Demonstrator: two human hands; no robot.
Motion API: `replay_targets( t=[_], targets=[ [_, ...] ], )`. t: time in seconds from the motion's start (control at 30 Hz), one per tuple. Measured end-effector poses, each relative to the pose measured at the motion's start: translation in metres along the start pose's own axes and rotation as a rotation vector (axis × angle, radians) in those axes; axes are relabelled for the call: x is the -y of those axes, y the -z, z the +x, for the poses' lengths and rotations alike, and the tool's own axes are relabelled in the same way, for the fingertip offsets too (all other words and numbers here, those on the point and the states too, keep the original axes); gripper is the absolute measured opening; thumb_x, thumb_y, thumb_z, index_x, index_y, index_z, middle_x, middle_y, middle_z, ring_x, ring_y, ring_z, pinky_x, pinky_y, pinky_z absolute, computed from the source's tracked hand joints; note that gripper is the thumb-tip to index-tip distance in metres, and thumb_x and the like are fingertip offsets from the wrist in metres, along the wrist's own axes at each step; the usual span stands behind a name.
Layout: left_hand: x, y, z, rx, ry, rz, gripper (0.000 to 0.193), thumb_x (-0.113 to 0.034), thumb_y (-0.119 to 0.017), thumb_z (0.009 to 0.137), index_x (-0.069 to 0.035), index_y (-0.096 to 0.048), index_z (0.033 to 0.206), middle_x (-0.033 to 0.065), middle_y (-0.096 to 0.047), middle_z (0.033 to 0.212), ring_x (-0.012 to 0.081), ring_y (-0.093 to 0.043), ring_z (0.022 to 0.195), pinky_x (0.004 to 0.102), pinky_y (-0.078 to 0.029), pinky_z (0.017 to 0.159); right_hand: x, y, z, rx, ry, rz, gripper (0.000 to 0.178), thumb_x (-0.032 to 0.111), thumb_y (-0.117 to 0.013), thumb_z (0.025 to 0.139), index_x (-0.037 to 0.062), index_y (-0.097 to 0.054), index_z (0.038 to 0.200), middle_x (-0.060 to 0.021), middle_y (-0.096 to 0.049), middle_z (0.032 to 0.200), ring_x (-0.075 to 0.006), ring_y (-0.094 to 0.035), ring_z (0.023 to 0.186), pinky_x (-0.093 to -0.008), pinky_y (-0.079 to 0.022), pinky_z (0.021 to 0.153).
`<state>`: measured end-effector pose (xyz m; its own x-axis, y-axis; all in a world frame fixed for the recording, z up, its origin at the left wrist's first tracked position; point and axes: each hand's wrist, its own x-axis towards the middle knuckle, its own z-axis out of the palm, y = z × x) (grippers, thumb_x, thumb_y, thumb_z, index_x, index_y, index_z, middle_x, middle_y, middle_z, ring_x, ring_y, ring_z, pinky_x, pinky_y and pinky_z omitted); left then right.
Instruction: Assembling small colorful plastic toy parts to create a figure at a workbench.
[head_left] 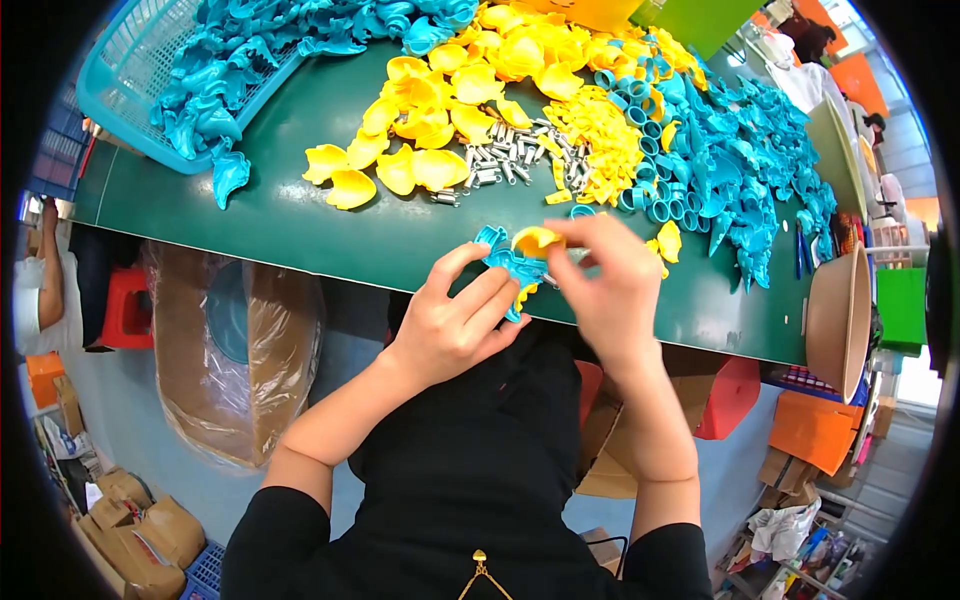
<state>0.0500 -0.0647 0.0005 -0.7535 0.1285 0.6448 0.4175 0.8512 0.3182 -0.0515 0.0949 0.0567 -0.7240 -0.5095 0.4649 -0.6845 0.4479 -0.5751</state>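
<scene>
Near the front edge of the green table, my left hand [455,318] has its fingers closed round a blue molded plastic part [515,263]. A bit of yellow shows at the lower end of that part. My right hand [612,275] pinches a small yellow curved plastic shell [536,240] just above the blue part; whether the two touch I cannot tell. Beyond my hands lie loose metal springs [510,155], a heap of small yellow pieces [605,150] and larger yellow shells [440,100]. Blue rings [660,210] lie right of these.
A blue basket [125,100] heaped with blue parts stands at the far left of the green table [270,215]. Blue plastic pieces [740,170] pile up on the right. A beige basin [838,320] sits by the right edge. Below the table is a plastic-lined cardboard box [275,370].
</scene>
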Motion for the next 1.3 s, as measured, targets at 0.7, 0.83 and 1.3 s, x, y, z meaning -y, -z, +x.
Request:
replay_targets(
  t=[0.7,0.83,1.3],
  targets=[
    [0.001,0.005,0.003,0.042,-0.035,0.028,0.031,-0.017,-0.081,0.072,0.000,-0.072,0.097,0.0083,-0.067,0.102,0.0341,-0.057,0.113,0.0401,-0.049,0.099,0.010,-0.018,-0.005,0.059,0.015,-0.145,0.013,-0.001,-0.073,0.077,0.0038,-0.068,0.087,-0.0086,-0.057,0.076,-0.0272,-0.062,0.062,-0.0374,-0.049,0.054],
    [0.001,-0.001,0.004,0.023,-0.045,0.030,0.031,-0.017,-0.081,0.072,-0.001,-0.073,0.097,0.0077,-0.068,0.102,0.0337,-0.058,0.113,0.0401,-0.049,0.100,0.009,-0.030,-0.019,-0.076,-0.025,-0.187,0.016,0.000,-0.075,0.075,0.0052,-0.069,0.089,-0.0070,-0.058,0.077,-0.0244,-0.062,0.059,-0.0349,-0.048,0.053],
    [0.005,-0.001,-0.018,-0.309,0.072,-0.215,0.100,-0.059,-0.087,0.065,-0.004,-0.047,0.139,0.0132,-0.050,0.134,0.0315,-0.056,0.118,0.0412,-0.051,0.097,-0.006,0.008,-0.033,0.003,0.012,0.145,0.037,-0.006,-0.068,0.083,0.0029,-0.068,0.119,-0.0136,-0.070,0.103,-0.0323,-0.070,0.090,-0.0368,-0.056,0.076]
  ],
)
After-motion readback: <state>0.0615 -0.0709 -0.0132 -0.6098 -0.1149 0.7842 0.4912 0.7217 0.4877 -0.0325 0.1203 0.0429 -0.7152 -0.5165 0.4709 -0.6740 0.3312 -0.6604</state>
